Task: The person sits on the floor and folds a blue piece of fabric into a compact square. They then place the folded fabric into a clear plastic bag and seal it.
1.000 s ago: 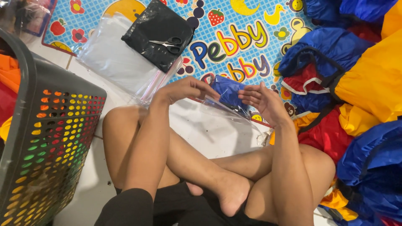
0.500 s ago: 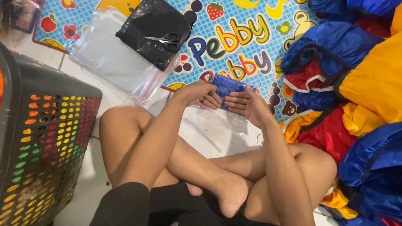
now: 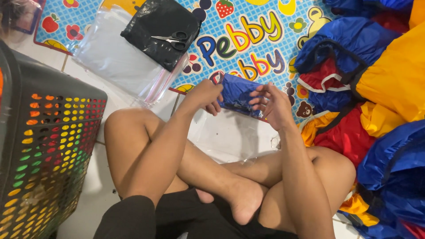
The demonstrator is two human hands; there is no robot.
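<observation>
I sit cross-legged on the floor. A folded blue garment in a clear plastic bag (image 3: 238,95) is held between both hands over the play mat. My left hand (image 3: 207,96) grips its left end and my right hand (image 3: 271,105) grips its right end with fingers curled over it. A flat clear plastic bag (image 3: 230,135) lies on the floor just below the hands, in front of my legs.
A black perforated basket (image 3: 42,146) with colourful contents stands at the left. A black bag with scissors (image 3: 170,40) on it lies on a stack of clear bags (image 3: 110,62). Blue, red and yellow garments (image 3: 380,84) are heaped at the right on the patterned mat (image 3: 248,26).
Both hands have come together on the blue packed garment and lifted it slightly off the clear bag; earlier they were spread apart over it.
</observation>
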